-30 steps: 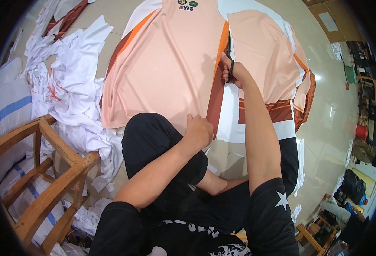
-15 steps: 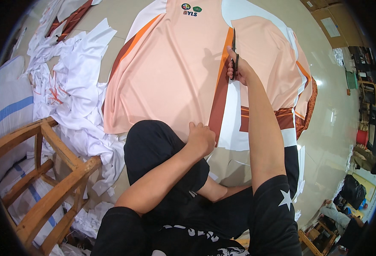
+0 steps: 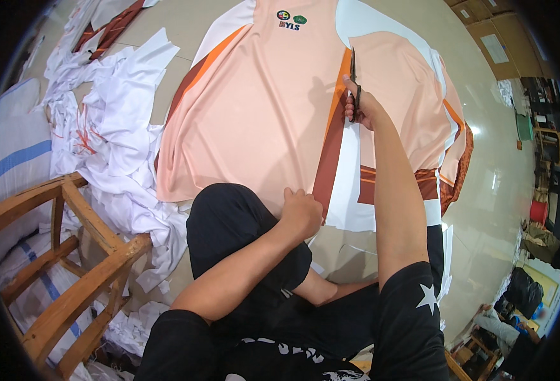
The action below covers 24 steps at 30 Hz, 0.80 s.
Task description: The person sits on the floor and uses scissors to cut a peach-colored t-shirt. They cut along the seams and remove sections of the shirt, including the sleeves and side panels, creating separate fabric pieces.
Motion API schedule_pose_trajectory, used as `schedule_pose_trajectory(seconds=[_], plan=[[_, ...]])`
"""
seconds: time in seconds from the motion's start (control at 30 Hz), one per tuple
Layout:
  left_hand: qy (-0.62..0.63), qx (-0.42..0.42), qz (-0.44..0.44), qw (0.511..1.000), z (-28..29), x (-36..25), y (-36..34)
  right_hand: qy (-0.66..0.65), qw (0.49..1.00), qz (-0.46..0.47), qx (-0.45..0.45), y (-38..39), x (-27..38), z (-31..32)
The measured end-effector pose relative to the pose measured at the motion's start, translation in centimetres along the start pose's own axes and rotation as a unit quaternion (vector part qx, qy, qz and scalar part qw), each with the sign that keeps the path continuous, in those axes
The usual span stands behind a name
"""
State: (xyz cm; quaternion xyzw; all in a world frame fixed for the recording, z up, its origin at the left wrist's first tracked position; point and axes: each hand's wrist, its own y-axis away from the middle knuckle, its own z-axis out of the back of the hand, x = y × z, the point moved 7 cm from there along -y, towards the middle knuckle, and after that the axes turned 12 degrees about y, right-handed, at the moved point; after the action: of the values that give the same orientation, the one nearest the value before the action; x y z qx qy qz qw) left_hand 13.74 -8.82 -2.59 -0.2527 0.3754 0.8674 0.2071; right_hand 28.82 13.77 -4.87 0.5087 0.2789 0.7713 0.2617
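Spread over the floor ahead of me is a peach fabric panel (image 3: 248, 114) with orange and brown side strips and small emblems near its top. My left hand (image 3: 301, 214) is closed on the panel's near edge, by the brown strip. Farther up, my right hand (image 3: 364, 109) grips black scissors (image 3: 354, 76), their blades pointing away from me along the orange strip. The blades look nearly closed. Right of them lies a sleeve-shaped peach piece (image 3: 397, 82) on white cloth, with a brown band (image 3: 381, 184) near its lower end.
White cloth scraps (image 3: 121, 120) are heaped at the left. A wooden frame (image 3: 102, 235) stands near left beside white sacks (image 3: 20, 140). Cardboard boxes (image 3: 499, 44) are at the far right. Another person (image 3: 505, 330) shows at the lower right edge.
The whole view has shifted slightly, with the fabric appearing a little lower and farther right. Both hands keep their hold on the panel edge and the scissors.
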Motion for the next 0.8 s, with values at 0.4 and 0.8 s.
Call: schedule_pose_trajectory(seconds=[0.4, 0.8], plan=[[0.0, -0.038, -0.021, 0.999, 0.0, 0.0, 0.0, 0.022, 1.0, 0.013, -0.001, -1.6, -0.1, 0.4], [-0.005, -0.032, -0.014, 0.999, -0.2, 0.1, -0.1, 0.026, 0.999, 0.02, 0.001, -1.7, -0.2, 0.5]])
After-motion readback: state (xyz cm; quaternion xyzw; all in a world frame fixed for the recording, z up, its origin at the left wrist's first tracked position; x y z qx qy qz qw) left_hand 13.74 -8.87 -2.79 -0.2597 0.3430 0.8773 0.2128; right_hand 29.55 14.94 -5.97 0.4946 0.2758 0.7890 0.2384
